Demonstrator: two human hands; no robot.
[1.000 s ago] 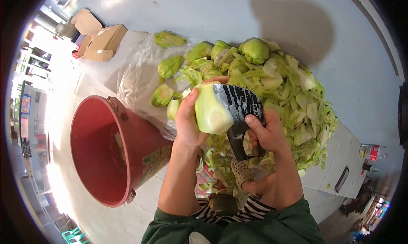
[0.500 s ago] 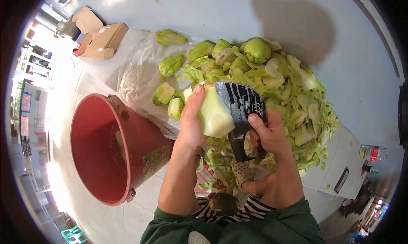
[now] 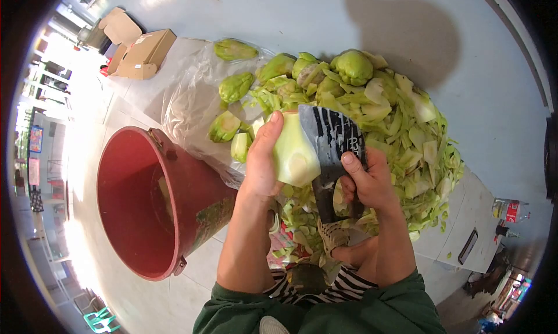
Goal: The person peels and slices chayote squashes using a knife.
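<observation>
My left hand (image 3: 264, 159) is wrapped round a peeled, pale green chayote (image 3: 293, 151), its thumb lying along the upper side. In my right hand (image 3: 370, 180) is a knife (image 3: 334, 137) with a broad, dark blade and a looped black handle; fingers pass through the loop. The blade's left edge lies against the chayote's right side. Behind and right of my hands spreads a heap of green peelings (image 3: 407, 142). Several unpeeled chayotes (image 3: 353, 68) rest at the heap's back, and others, some partly cut, lie on clear plastic to the left.
A red bucket (image 3: 168, 218) lies tilted at my left, its mouth facing left. Beyond it are a clear plastic bag (image 3: 186, 110) and an open cardboard box (image 3: 144, 55). At the right are a plastic bottle (image 3: 511, 210) and a phone-like dark object (image 3: 467, 245) on the floor.
The knife has shifted slightly up relative to the chayote, and its blade has turned a little. Both hands keep their hold.
</observation>
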